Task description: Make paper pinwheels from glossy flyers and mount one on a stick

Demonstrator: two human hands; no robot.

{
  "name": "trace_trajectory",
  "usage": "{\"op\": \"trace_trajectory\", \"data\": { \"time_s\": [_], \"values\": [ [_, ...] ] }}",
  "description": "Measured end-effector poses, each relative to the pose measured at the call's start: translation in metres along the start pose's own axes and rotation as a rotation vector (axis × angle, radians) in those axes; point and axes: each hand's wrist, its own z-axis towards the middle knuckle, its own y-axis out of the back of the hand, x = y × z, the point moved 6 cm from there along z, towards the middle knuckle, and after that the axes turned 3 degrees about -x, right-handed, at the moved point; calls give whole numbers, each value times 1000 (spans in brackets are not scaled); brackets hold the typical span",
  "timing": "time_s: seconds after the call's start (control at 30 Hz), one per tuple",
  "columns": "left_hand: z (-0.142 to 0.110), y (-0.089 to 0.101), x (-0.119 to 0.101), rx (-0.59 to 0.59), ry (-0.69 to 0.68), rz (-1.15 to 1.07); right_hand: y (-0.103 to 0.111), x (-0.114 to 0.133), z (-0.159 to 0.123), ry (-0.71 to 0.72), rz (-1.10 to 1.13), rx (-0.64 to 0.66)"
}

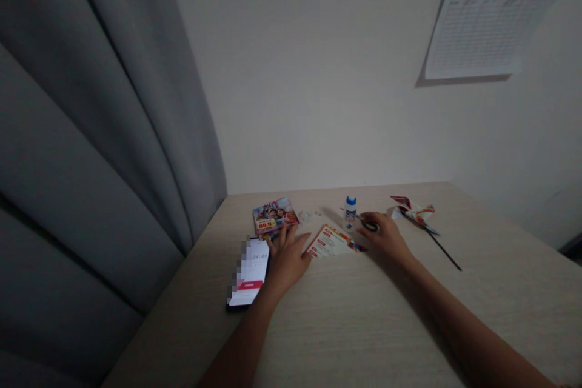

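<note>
My left hand (287, 257) lies flat on the table with its fingers spread, touching the edge of a printed red and white card (329, 241) and next to a lit phone (251, 270). A stack of colourful printed papers (274, 216) lies just beyond its fingertips. My right hand (385, 234) rests further right with its fingers curled over the dark handles of scissors (369, 224). A small white glue bottle with a blue cap (350, 212) stands upright just beyond that hand.
A paper pinwheel on a thin black stick (421, 217) lies at the back right of the light wooden table (364, 327). Grey curtains (91, 133) hang along the left. A printed sheet (486, 30) is stuck on the white wall.
</note>
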Motion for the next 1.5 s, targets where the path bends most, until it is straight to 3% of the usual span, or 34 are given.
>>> {"op": "trace_trajectory", "data": {
  "time_s": [0.1,0.27,0.67,0.9,1.03,1.1,1.4,1.5],
  "values": [
    [-1,1,-9,-81,-15,7,-10,6,2,-30,-102,23],
    [-2,-4,-16,-68,-28,-32,-23,21,14,-58,-238,92],
    [2,-2,-14,-166,8,-76,-53,33,50,-78,-226,62],
    [8,-3,-18,-196,-30,-46,-30,31,27,-156,-185,-47],
    [12,-4,-20,-237,-42,-28,-26,39,5,54,-11,164],
    [13,-3,-21,-250,-40,-33,-23,40,-4,127,-7,209],
    [12,7,-22,-274,-155,-161,-11,39,-19,182,-65,130],
    [11,9,-18,-285,-161,-178,-10,34,-19,173,-24,168]
  ]
}}
